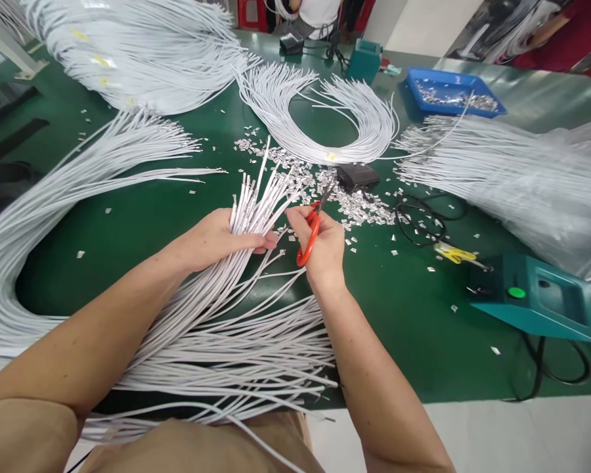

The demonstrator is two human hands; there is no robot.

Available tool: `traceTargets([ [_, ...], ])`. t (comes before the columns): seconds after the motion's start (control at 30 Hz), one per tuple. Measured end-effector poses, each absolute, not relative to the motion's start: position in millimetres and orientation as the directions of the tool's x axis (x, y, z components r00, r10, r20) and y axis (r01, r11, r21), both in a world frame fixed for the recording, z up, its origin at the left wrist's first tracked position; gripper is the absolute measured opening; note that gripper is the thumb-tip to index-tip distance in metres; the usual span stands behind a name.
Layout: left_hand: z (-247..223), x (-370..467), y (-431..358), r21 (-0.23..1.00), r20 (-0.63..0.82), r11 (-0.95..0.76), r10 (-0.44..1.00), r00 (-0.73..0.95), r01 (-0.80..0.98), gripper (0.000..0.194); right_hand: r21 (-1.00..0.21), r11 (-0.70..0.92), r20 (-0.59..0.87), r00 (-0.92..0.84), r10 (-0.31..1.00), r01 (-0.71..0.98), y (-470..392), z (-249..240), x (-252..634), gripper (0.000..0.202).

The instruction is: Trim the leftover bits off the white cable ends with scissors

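My left hand point(226, 240) is wrapped round a bunch of white cables point(256, 207), whose ends fan upward past the thumb. Close beside it, my right hand point(322, 246) holds scissors point(311, 240) with orange handles, the dark blades pointing away from me. The right thumb and fingertips are near the tip of one cable; whether they pinch it I cannot tell. More white cables point(256, 348) lie loose under both forearms and curve off to the left. Small silvery metal pieces point(364, 207) are scattered just beyond my right hand.
A teal machine point(536, 295) with a green button and black cord stands at the right. Cable bundles point(128, 52) fill the back left, with a looped one point(320, 141) in the middle. A blue tray point(416, 82) holds metal pieces. A black pedal-like box point(358, 176) sits among the scraps.
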State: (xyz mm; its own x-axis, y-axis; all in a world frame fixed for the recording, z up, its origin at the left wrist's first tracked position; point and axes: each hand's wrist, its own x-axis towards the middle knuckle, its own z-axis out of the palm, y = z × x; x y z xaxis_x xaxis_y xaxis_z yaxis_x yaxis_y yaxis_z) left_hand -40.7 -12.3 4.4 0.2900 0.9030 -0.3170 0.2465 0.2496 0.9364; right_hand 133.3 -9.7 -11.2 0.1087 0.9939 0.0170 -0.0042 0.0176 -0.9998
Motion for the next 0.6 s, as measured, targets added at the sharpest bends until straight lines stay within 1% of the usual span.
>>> traceTargets([
  [0.07,4.4,-40.0,-13.3,0.940,-0.312,0.252,0.909,0.277,0.232,0.034,-0.999,0.006,0.000,0.127,0.992,-0.044,-7.5,-13.3,134.3,0.017],
  [0.13,4.0,-39.7,-14.1,0.937,-0.291,0.220,0.922,0.256,0.273,0.033,-0.997,-0.019,-0.025,0.082,0.996,-0.080,-5.6,-15.1,135.1,0.018],
  [0.23,2.9,-40.3,-13.6,0.915,-0.277,0.198,0.942,0.188,0.352,0.028,-0.996,-0.075,-0.076,0.025,0.997,-0.053,-4.3,-16.2,135.1,0.020],
  [0.3,2.5,-41.1,-11.9,0.929,-0.270,0.225,0.955,0.122,0.294,0.026,-0.993,-0.120,-0.120,0.006,0.993,-0.014,-4.9,-16.5,134.1,0.022],
  [0.4,2.5,-41.7,-9.1,0.956,-0.249,0.237,0.967,0.047,0.174,0.029,-0.984,-0.177,-0.175,-0.091,0.980,-0.007,-8.6,-16.6,131.0,0.022],
  [0.5,2.3,-40.7,-8.0,0.969,-0.216,0.209,0.975,0.042,0.130,0.029,-0.980,-0.199,-0.197,-0.180,0.964,0.007,-13.3,-16.1,127.7,0.020],
  [0.6,1.2,-39.0,-8.8,0.978,-0.194,0.191,0.980,0.032,0.089,0.028,-0.973,-0.226,-0.230,-0.219,0.948,0.043,-13.4,-15.7,128.0,0.017],
])
